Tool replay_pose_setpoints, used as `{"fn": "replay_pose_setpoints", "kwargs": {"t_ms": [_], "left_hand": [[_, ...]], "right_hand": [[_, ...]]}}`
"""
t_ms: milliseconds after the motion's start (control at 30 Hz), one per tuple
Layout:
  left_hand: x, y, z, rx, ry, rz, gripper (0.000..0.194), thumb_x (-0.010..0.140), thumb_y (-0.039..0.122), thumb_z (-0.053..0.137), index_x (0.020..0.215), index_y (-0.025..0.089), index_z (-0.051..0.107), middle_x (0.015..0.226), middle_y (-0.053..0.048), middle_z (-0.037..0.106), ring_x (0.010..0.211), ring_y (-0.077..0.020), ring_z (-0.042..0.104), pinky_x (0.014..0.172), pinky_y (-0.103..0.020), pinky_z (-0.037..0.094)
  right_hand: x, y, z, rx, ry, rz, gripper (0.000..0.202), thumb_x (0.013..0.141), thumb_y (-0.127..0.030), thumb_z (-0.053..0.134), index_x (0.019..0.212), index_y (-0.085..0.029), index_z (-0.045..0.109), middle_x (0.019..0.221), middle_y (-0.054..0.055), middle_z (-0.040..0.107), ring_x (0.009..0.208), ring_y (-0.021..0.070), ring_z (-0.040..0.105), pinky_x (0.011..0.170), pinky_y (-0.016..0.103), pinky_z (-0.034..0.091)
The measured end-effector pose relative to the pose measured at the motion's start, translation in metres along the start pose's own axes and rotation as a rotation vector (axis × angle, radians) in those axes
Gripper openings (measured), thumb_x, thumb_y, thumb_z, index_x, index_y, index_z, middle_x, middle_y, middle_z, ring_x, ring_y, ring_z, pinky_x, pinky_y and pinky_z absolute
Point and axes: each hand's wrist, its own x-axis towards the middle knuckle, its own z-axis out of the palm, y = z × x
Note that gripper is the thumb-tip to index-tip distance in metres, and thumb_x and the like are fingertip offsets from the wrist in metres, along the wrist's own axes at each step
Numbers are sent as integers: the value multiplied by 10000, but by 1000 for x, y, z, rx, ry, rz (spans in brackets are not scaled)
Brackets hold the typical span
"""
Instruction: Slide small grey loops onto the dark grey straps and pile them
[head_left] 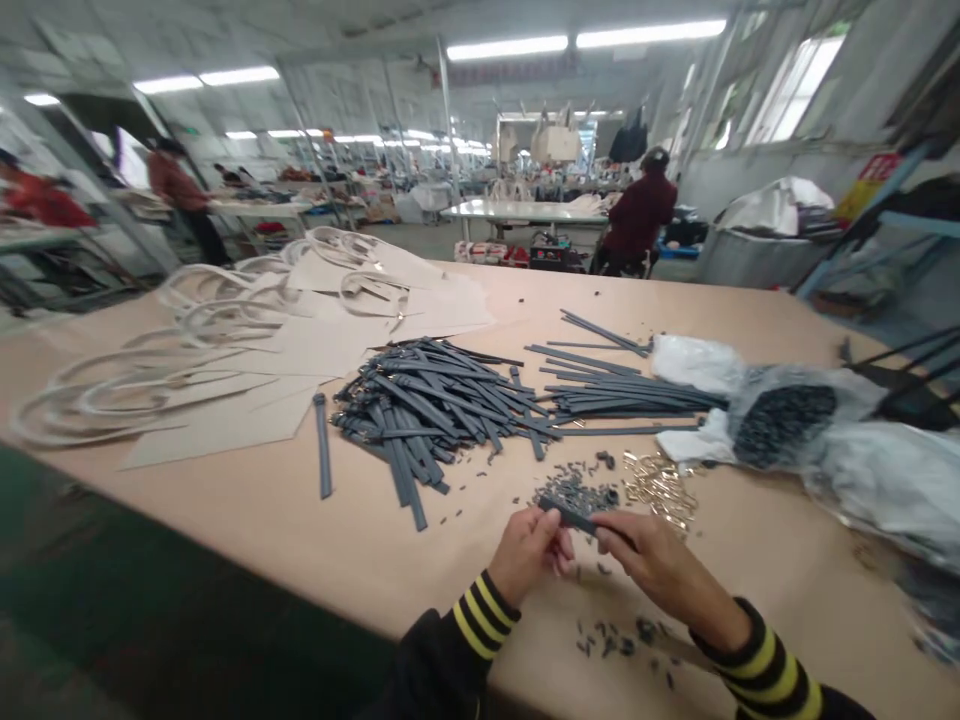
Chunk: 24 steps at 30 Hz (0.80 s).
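holding one dark strap (pixel 568 513) up over the near part of the table (pixel 420 570), you look to be partway through a single piece. your left hand (pixel 529 550) pinches its left end under the thumb, while your right hand (pixel 664 565) grips it farther along between thumb and fingers. whether a fitting is seated on it, i cannot tell; your fingers cover too much.

judging by the metal glints among them, the straps heaped in the big pile (pixel 435 410) to your left seem largely done, and one lone strap (pixel 323 450) lies just beside that heap. what seems left is the looser fan of plain straps (pixel 630 400) ahead and to the right, a smaller lot than the pile, so i would put you past halfway.

parts are not short: small dark fittings (pixel 574 490) lie just beyond your hands, gold fittings (pixel 660 490) beside them, and a clear bag (pixel 855 390) of dark contents sits farther right.
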Motion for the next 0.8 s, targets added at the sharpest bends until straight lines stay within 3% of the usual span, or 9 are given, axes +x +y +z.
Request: {"fn": "replay_pose_setpoints", "kwargs": {"t_ms": [167,467,800], "left_hand": [[-1,-10,11,-195,139,-97,296,751,416,501,694,127,482,443,31,530,309,-43,433,297,-124,295],[0,-15,14,-133,157,-156,279,724,380,549,644,148,415,459,34,552,305,-30,443,297,-103,291],[3,-19,13,-80,75,-182,282,734,389,534,643,146,423,444,27,556,285,-41,436,274,-113,293]], "right_hand": [[-17,11,2,242,-49,162,248,829,-229,387,757,-154,612,633,-2,598,554,106,512,542,201,367],[-21,24,8,426,-160,206,253,836,-256,379,797,-147,604,654,-7,560,499,79,442,474,178,334],[-14,29,25,689,-148,281,121,783,-252,468,813,-144,513,678,-12,544,520,73,486,465,164,361]]}}
